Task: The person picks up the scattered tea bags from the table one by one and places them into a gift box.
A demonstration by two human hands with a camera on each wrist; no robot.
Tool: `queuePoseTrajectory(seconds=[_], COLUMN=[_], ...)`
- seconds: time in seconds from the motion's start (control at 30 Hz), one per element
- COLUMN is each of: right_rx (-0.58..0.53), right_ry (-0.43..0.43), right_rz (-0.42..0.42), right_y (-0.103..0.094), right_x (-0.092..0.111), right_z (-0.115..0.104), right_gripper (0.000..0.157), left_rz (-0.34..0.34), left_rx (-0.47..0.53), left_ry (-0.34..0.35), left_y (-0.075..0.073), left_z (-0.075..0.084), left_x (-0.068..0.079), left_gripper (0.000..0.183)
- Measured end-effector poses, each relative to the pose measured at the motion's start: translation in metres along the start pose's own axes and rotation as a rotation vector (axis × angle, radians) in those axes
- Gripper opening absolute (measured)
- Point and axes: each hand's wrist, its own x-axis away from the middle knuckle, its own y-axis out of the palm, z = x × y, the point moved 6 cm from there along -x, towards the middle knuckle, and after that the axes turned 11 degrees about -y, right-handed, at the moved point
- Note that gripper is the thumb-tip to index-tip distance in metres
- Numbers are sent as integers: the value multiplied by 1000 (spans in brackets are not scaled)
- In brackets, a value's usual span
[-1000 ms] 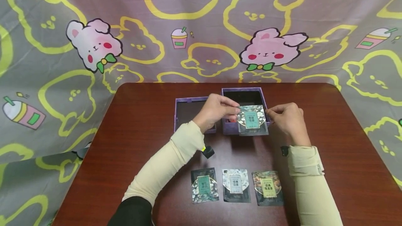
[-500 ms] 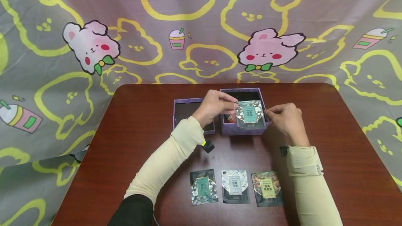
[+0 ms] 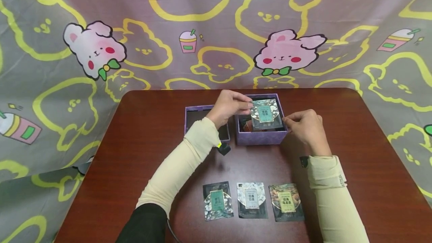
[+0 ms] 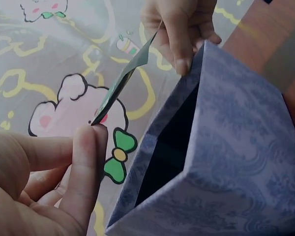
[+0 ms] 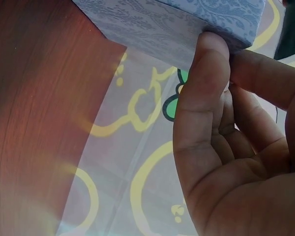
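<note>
My left hand [image 3: 227, 108] pinches the left edge of a tea sachet [image 3: 267, 114] with a green label and white flowers. Seen from the head, the sachet overlaps the opening of a purple patterned box [image 3: 259, 138]; in the left wrist view it appears edge-on, beyond the fingertips. With thumb and finger, my right hand [image 3: 309, 127] grips the box's right wall near the rim, as the right wrist view shows at close range. A reddish sachet [image 3: 247, 126] lies inside the box, partly covered.
Left of the box lies a shallow purple tray-like piece [image 3: 195, 120], partly behind the left hand. Nearer the front, three sachets lie in a row: green-labelled [image 3: 217, 201], white [image 3: 252, 201] and yellow-labelled [image 3: 287, 203]. A patterned curtain [image 3: 216, 29] hangs behind the table [image 3: 135, 153].
The left hand has carried the sachet back and slightly left, from in front of the box's near wall to over its opening. The right hand stays at the box's right side.
</note>
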Motion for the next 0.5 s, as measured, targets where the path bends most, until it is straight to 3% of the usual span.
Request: queuePoseTrajectory(seconds=[0.5], right_rx=[-35], right_ry=[21], right_rz=[-31], right_y=[0], right_x=[0], right_z=[4], right_gripper=[25], left_rz=[43], left_rx=[26], left_ry=[1], left_y=[-7], left_z=[0], left_x=[-19], left_gripper=[16])
